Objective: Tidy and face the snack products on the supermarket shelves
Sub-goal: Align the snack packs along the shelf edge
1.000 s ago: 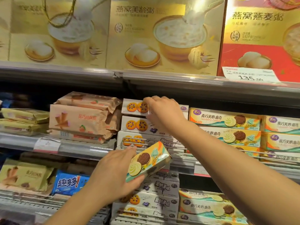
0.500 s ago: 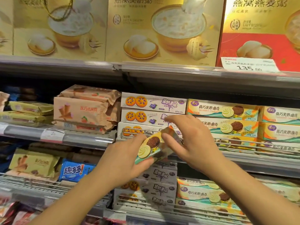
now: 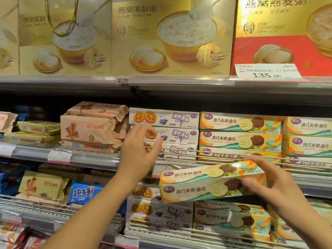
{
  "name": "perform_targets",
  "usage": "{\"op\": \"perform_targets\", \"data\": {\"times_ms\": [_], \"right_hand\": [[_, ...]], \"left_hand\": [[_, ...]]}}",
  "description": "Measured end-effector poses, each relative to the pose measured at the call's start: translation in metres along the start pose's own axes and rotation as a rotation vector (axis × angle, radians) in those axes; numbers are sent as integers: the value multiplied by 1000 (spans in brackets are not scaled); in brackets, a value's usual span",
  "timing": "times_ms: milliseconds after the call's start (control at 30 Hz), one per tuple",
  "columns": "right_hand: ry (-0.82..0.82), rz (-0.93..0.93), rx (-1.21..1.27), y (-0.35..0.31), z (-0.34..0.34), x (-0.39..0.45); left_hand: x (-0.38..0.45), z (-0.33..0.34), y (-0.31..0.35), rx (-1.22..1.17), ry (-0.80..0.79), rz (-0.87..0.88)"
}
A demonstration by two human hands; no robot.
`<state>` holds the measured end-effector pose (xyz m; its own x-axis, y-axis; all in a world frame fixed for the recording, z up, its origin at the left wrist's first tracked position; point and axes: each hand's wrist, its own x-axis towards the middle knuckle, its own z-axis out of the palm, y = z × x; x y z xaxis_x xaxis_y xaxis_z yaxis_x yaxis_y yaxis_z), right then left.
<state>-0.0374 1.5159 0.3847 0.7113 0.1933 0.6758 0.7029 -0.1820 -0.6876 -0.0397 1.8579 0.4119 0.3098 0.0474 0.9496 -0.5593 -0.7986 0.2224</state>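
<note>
Fingers (image 3: 251, 184) of the right hand (image 3: 273, 187) curl round the right end of a sandwich cookie box (image 3: 206, 184), thumb on its front, holding it level in the air before the middle shelf rail (image 3: 224, 153). Left hand (image 3: 138, 155) is raised with fingers loosely spread and holding nothing, its tips just in front of the stacked white blueberry cookie boxes (image 3: 177, 119). Matching sandwich cookie stacks (image 3: 240, 135) sit right of those; brown wafer packs (image 3: 93, 128) lie to the left.
</note>
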Motion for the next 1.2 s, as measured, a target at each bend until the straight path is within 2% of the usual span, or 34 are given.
{"op": "perform_targets", "data": {"times_ms": [33, 100, 167, 233, 367, 567, 667, 1000, 1200], "right_hand": [[24, 28, 51, 5, -7, -3], [49, 61, 63, 15, -19, -8], [58, 84, 56, 18, -23, -13], [62, 95, 61, 19, -24, -16], [46, 92, 50, 21, -30, -18], [69, 108, 44, 26, -34, -15], [60, 113, 31, 29, -34, -15], [105, 82, 47, 35, -44, -16], [163, 107, 96, 53, -64, -37]], "left_hand": [[4, -2, -9, 34, 110, -78], [8, -3, -24, 7, 174, -268], [12, 1, -31, -90, 134, -450], [17, 4, -42, -144, 46, -538], [31, 3, -49, -188, -102, -578], [44, -9, -64, -382, -208, -731], [47, -15, -67, -391, -274, -766], [46, -22, -64, -435, -226, -799], [48, -39, -60, -435, -334, -802]]}}
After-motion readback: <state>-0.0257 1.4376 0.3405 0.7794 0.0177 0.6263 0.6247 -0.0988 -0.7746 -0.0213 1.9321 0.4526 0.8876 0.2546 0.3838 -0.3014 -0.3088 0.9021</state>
